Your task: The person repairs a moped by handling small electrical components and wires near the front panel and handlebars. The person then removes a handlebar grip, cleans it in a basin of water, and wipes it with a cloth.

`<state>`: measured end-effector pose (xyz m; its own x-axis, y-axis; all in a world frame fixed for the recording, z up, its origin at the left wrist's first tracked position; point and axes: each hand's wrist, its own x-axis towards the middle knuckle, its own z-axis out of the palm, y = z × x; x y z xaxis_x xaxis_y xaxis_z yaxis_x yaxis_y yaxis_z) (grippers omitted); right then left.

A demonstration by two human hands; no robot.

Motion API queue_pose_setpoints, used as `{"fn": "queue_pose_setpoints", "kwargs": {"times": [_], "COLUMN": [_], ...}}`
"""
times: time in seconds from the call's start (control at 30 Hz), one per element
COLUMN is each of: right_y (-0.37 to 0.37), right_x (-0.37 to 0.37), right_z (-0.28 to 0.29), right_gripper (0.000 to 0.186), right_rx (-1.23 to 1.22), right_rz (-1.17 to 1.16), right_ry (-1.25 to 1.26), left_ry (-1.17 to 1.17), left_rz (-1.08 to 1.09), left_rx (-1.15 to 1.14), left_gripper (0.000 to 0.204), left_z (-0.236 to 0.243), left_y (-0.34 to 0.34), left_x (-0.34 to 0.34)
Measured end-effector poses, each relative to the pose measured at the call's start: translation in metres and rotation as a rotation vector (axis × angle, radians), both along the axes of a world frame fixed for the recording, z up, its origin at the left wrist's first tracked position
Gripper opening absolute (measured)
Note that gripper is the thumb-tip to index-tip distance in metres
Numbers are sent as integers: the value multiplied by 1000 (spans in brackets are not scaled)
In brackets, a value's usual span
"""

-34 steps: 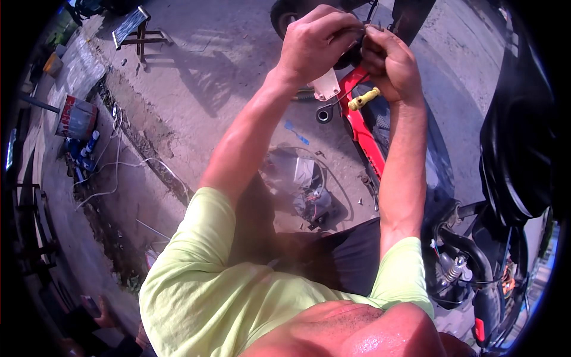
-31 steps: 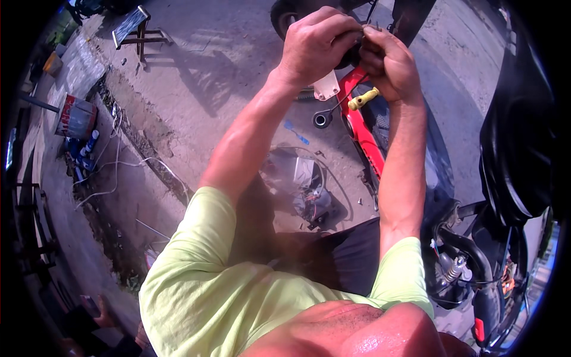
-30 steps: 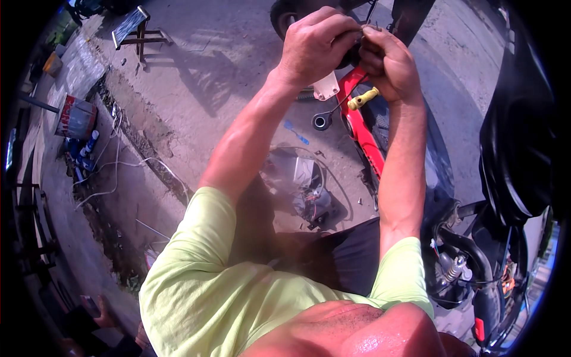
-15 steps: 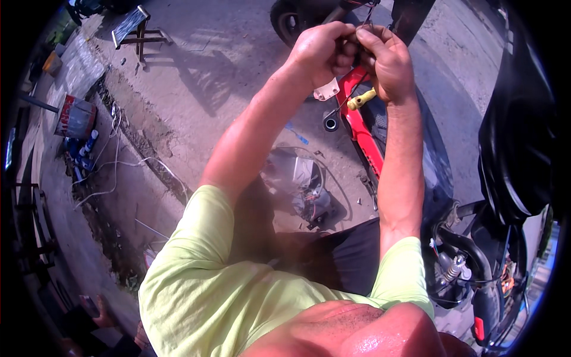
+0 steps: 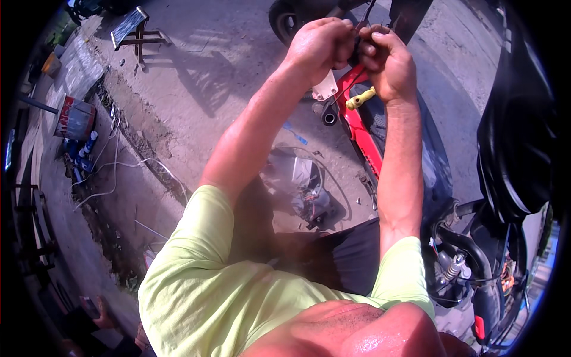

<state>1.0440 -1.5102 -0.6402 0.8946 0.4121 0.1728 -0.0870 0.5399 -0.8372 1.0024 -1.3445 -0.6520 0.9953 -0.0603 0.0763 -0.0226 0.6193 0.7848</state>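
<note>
Both my arms stretch forward to a thin dark wire (image 5: 369,11) that runs up between my hands. My left hand (image 5: 321,46) has its fingers curled in around the wire. Close beside it, my right hand (image 5: 391,66) is pinched at the same wire, thumb against fingers. The exact spot they grip is small and partly hidden by the fingers. Below my hands lie a red panel (image 5: 364,134), a yellow handle-like piece (image 5: 360,99) and a pale plate with holes (image 5: 326,88). A black ring-ended part (image 5: 329,118) sits beside the panel.
A dark wheel (image 5: 288,22) stands beyond my hands. Nearer me, a clear plastic bag (image 5: 306,184) of parts rests on the concrete. A folding stool (image 5: 138,34) is far left, a red-and-grey bucket (image 5: 75,117) at left. A motorbike frame with a spring (image 5: 455,268) is at right.
My hands have shifted slightly, and the fingers of my right hand have curled and turned at the wire. The things on the ground have stayed put.
</note>
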Motion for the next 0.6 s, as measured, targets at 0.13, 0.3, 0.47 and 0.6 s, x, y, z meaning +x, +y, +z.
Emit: {"fn": "queue_pose_setpoints", "kwargs": {"times": [0.13, 0.3, 0.47, 0.6], "right_y": [-2, 1, 5, 4], "right_x": [1, -2, -8, -10], "right_z": [-3, -2, 4, 6], "right_gripper": [12, 13, 14, 14], "right_rx": [-29, 20, 96, 55], "right_rz": [-14, -111, -178, -196], "right_ry": [-72, -156, -195, -211], "left_ry": [-8, -43, -29, -31], "left_rz": [19, 46, 22, 60], "left_rx": [-13, -13, 16, 50], "left_gripper": [18, 17, 16, 16], "left_z": [2, 3, 2, 4], "left_y": [-3, -6, -5, -5], "left_x": [0, 1, -1, -2]}}
